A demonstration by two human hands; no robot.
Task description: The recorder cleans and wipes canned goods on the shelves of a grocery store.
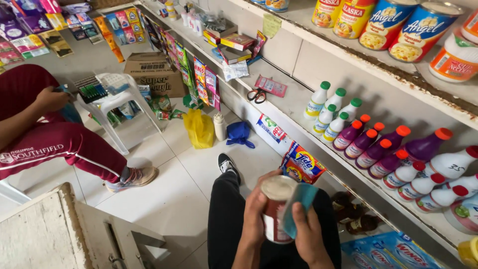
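Note:
I hold a red tin can (273, 219) with a pale dusty lid upright over my lap, my left hand (255, 214) wrapped around its side. My right hand (306, 234) presses a folded teal cloth (298, 206) against the can's right side and rim. My legs in black trousers and a black shoe (228, 164) show below. The can's lower part is hidden by my fingers.
A white shelf (298, 99) on the right holds purple, white and green-capped bottles (378, 149), scissors (256, 94) and sachets; cans (398, 25) stand above. Another person in maroon sits at left by a white plastic chair (112, 97). A yellow bag (199, 128) and cardboard box lie on the tiled floor.

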